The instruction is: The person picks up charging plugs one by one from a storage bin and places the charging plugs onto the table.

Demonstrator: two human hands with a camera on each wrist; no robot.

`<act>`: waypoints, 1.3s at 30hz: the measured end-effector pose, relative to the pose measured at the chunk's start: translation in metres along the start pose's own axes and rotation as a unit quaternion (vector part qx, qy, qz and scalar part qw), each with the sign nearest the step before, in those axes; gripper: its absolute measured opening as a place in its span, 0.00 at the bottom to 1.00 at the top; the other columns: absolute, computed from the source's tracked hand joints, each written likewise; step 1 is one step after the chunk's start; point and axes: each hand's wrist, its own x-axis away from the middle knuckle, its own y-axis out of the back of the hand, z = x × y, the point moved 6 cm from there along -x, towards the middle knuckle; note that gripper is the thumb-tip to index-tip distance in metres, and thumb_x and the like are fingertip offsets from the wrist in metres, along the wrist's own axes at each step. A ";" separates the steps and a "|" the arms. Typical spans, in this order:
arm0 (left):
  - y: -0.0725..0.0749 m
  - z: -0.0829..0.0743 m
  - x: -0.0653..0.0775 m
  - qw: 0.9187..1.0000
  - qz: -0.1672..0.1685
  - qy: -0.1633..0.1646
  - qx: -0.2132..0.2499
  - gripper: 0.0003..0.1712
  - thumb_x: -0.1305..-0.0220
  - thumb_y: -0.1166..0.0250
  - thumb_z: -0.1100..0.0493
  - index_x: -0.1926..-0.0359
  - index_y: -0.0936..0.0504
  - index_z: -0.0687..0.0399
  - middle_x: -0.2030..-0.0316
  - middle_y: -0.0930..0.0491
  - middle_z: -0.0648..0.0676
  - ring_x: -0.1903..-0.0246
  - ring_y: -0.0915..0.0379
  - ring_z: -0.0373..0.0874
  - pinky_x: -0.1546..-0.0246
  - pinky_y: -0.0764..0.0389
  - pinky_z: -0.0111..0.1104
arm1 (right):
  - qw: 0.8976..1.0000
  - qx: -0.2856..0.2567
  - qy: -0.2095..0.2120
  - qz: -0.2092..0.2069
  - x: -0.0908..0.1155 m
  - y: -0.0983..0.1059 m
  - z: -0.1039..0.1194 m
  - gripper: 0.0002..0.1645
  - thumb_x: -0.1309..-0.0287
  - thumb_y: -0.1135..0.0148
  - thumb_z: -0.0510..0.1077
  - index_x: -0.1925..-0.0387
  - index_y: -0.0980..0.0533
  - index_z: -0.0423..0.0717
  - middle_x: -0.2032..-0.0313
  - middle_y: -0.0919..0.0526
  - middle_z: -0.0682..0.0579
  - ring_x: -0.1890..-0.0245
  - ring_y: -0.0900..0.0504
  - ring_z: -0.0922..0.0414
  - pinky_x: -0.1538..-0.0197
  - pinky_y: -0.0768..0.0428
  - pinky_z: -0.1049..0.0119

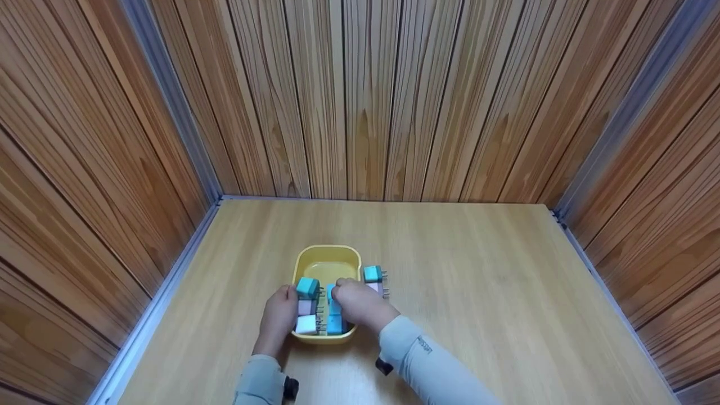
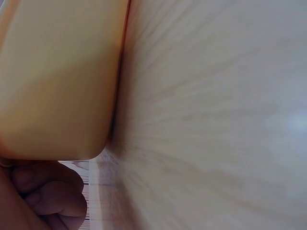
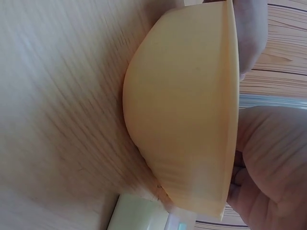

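A yellow plastic basin stands on the table with several plug adapters inside. Along its left side lie a teal plug adapter, tilted, a lilac one and a white one. Blue plug adapters line the right side. My left hand grips the basin's left rim beside the teal adapter; its curled fingers show outside the wall. My right hand reaches over the right rim and pinches a blue adapter, which its fingers partly hide. In the right wrist view its palm hangs above the rim.
Just right of the basin, another teal plug adapter and a lilac one lie on the table, prongs pointing right. Wood-patterned walls enclose the back and both sides.
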 end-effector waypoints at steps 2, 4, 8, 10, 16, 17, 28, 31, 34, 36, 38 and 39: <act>-0.001 0.002 0.001 1.000 0.009 0.013 0.015 0.24 0.19 0.58 0.39 0.48 0.24 0.50 0.55 0.24 0.55 0.54 0.28 0.50 0.52 0.27 0.41 | 1.000 -0.016 -0.011 0.006 0.000 -0.001 -0.001 0.22 0.32 0.34 0.42 0.39 0.22 0.48 0.50 0.19 0.51 0.56 0.23 0.58 0.40 0.20 0.55; -0.002 0.002 0.002 0.999 0.014 0.020 0.027 0.24 0.19 0.58 0.39 0.49 0.24 0.50 0.55 0.24 0.55 0.54 0.28 0.50 0.53 0.27 0.40 | 1.000 -0.026 -0.017 0.007 0.000 -0.001 -0.001 0.21 0.31 0.35 0.42 0.38 0.22 0.48 0.49 0.19 0.50 0.56 0.22 0.58 0.40 0.20 0.55; -0.003 0.001 0.003 0.999 0.017 0.026 0.036 0.24 0.19 0.58 0.39 0.50 0.24 0.49 0.56 0.24 0.55 0.55 0.28 0.49 0.55 0.27 0.39 | 0.999 -0.036 -0.024 0.007 0.000 -0.001 -0.002 0.20 0.29 0.38 0.42 0.38 0.22 0.48 0.46 0.19 0.49 0.54 0.21 0.57 0.39 0.21 0.53; -0.002 0.001 0.002 0.999 0.014 0.027 0.034 0.23 0.19 0.58 0.39 0.50 0.24 0.49 0.56 0.25 0.55 0.55 0.28 0.49 0.55 0.27 0.39 | 0.999 -0.041 -0.027 0.007 0.000 -0.001 -0.002 0.21 0.29 0.39 0.43 0.37 0.23 0.48 0.44 0.20 0.48 0.52 0.21 0.57 0.38 0.21 0.53; -0.002 0.002 0.002 0.999 0.012 0.023 0.025 0.23 0.19 0.59 0.40 0.52 0.25 0.49 0.57 0.25 0.55 0.56 0.28 0.50 0.56 0.28 0.39 | 0.998 -0.048 -0.033 0.012 0.000 -0.002 -0.002 0.23 0.31 0.36 0.41 0.36 0.23 0.49 0.41 0.21 0.49 0.51 0.22 0.56 0.37 0.23 0.52; -0.002 0.002 0.002 1.000 0.010 0.021 0.020 0.23 0.18 0.59 0.40 0.52 0.25 0.50 0.58 0.25 0.55 0.57 0.28 0.50 0.57 0.28 0.39 | 0.999 -0.044 -0.030 0.012 -0.001 -0.003 -0.002 0.24 0.32 0.35 0.41 0.36 0.23 0.49 0.41 0.21 0.49 0.51 0.22 0.56 0.37 0.22 0.53; 0.000 -0.003 0.000 1.000 0.000 0.013 0.003 0.24 0.19 0.58 0.40 0.50 0.23 0.50 0.57 0.23 0.55 0.56 0.28 0.50 0.53 0.26 0.41 | 1.000 -0.016 -0.022 0.007 -0.004 -0.002 -0.001 0.22 0.32 0.34 0.42 0.38 0.22 0.47 0.46 0.19 0.49 0.55 0.22 0.56 0.40 0.20 0.54; 0.001 -0.004 -0.001 1.000 -0.004 0.012 -0.006 0.24 0.19 0.58 0.40 0.50 0.23 0.51 0.57 0.23 0.55 0.56 0.28 0.50 0.53 0.26 0.41 | 1.000 -0.005 -0.014 0.006 -0.005 -0.002 0.001 0.20 0.34 0.32 0.41 0.41 0.21 0.47 0.49 0.19 0.49 0.58 0.22 0.57 0.41 0.19 0.55; 0.000 -0.002 0.000 1.000 0.003 0.023 0.000 0.24 0.19 0.58 0.40 0.50 0.23 0.50 0.57 0.23 0.55 0.55 0.28 0.50 0.53 0.27 0.40 | 1.000 -0.014 -0.019 0.007 -0.005 -0.003 0.000 0.22 0.34 0.32 0.41 0.40 0.21 0.47 0.49 0.19 0.49 0.58 0.22 0.57 0.41 0.19 0.55; -0.001 -0.002 0.000 1.000 0.006 0.026 0.005 0.24 0.19 0.58 0.40 0.49 0.23 0.49 0.56 0.23 0.55 0.55 0.28 0.50 0.53 0.26 0.40 | 1.000 -0.015 -0.019 0.006 -0.005 -0.004 0.001 0.22 0.34 0.32 0.42 0.39 0.21 0.47 0.49 0.19 0.49 0.58 0.22 0.57 0.41 0.19 0.55; -0.001 -0.001 0.001 0.999 0.010 0.030 0.010 0.24 0.19 0.58 0.40 0.49 0.23 0.49 0.56 0.23 0.54 0.54 0.27 0.50 0.52 0.26 0.40 | 1.000 -0.019 -0.020 0.005 -0.005 -0.006 0.000 0.23 0.34 0.32 0.42 0.38 0.22 0.47 0.48 0.19 0.49 0.57 0.22 0.57 0.41 0.19 0.54; -0.002 -0.001 0.002 0.999 0.012 0.033 0.014 0.24 0.19 0.58 0.39 0.48 0.23 0.48 0.55 0.23 0.54 0.54 0.27 0.50 0.52 0.26 0.40 | 1.000 -0.020 -0.019 0.004 -0.006 -0.006 0.000 0.24 0.35 0.31 0.42 0.38 0.22 0.47 0.48 0.19 0.49 0.57 0.22 0.57 0.40 0.20 0.54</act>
